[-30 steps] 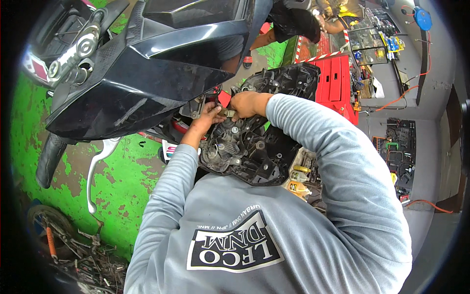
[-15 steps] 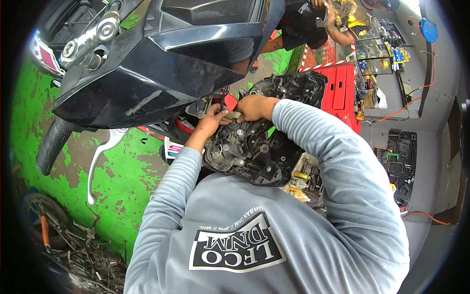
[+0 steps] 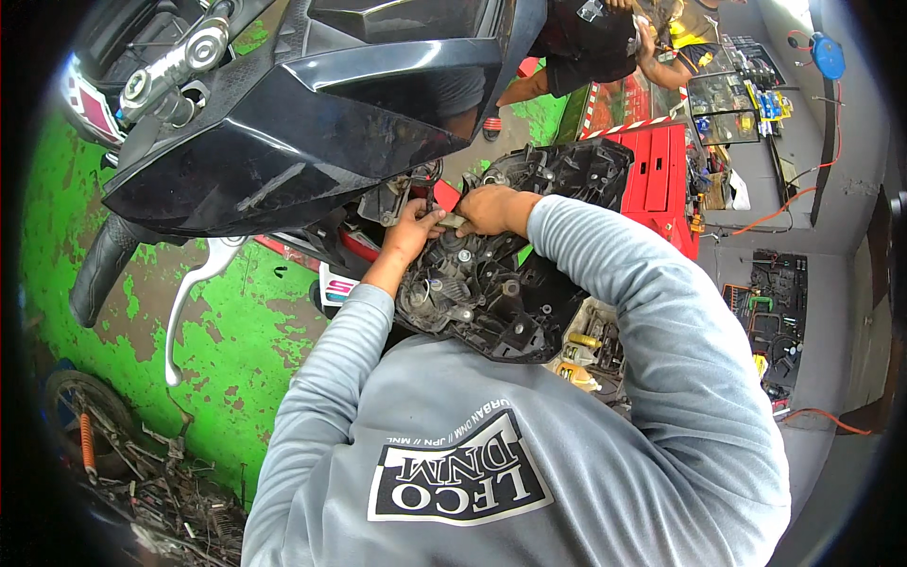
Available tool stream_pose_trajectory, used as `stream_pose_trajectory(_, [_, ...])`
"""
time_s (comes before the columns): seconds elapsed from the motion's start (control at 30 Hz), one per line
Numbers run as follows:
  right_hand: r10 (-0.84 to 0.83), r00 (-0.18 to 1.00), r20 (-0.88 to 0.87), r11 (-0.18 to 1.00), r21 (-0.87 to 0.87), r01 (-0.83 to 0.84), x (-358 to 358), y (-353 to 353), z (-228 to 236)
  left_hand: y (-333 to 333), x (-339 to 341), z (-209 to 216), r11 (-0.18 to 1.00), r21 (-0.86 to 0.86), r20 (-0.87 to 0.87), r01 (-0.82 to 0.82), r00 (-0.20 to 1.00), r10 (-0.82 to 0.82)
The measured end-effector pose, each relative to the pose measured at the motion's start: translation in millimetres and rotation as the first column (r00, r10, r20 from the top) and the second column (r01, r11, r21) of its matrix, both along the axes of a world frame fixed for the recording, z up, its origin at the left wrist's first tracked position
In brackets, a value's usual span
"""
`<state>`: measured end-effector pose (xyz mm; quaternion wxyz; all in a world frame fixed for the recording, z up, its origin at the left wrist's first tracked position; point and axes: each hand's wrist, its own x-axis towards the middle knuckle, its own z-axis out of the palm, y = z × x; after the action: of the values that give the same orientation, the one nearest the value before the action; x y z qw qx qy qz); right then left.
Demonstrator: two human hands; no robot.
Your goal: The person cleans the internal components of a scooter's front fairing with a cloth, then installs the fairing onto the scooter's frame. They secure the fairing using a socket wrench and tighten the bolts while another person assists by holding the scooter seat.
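Note:
My left hand and my right hand meet in front of me, both closed on a small pale piece that looks like a wiring connector. Fingers cover much of it. Just below them lies a black headlight assembly, its back side up, with round sockets and bolts showing. The black front panel of a scooter stands beyond my hands and to the left. Some dark wiring shows between the panel and my left fingers.
A silver brake lever and black handlebar grip stick out at left. Behind my right arm are a red tool cabinet and a tray of parts. Another person's arm is at the top right. Motorcycle parts lie lower left.
The pale piece has tilted slightly between my fingers, and my right hand's knuckles have turned a little. The other person at the top has shifted. My hands stay in nearly the same place.

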<state>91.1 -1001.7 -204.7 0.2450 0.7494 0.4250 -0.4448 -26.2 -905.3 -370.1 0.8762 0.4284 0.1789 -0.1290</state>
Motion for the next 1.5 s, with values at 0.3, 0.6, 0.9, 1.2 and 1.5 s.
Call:
stream_pose_trajectory(0.3, [-0.107,0.988,-0.114,0.994,-0.014,0.106,3,2,-2,0,-5,-17,1.000,-0.007,0.101,0.002,0.995,-0.001])
stream_pose_trajectory(0.6, [-0.857,0.450,-0.252,0.500,-0.194,0.844,18,-26,-26,1,-4,-7,0.997,-0.068,0.068,-0.018,0.997,0.023])
stream_pose_trajectory(0.9, [-0.676,0.700,-0.229,0.731,-0.086,0.677,16,-20,-25,-6,-11,-12,0.963,-0.224,0.066,-0.148,0.984,0.167])
stream_pose_trajectory(1.2, [-0.702,0.677,-0.220,0.701,-0.043,0.712,16,-32,-32,14,-7,12,0.982,-0.187,-0.059,0.011,0.998,-0.023])
stream_pose_trajectory(1.5, [-0.585,0.800,-0.135,0.787,0.143,0.600,11,-39,-38,10,-9,-18,0.960,-0.278,0.059,0.036,0.998,-0.020])
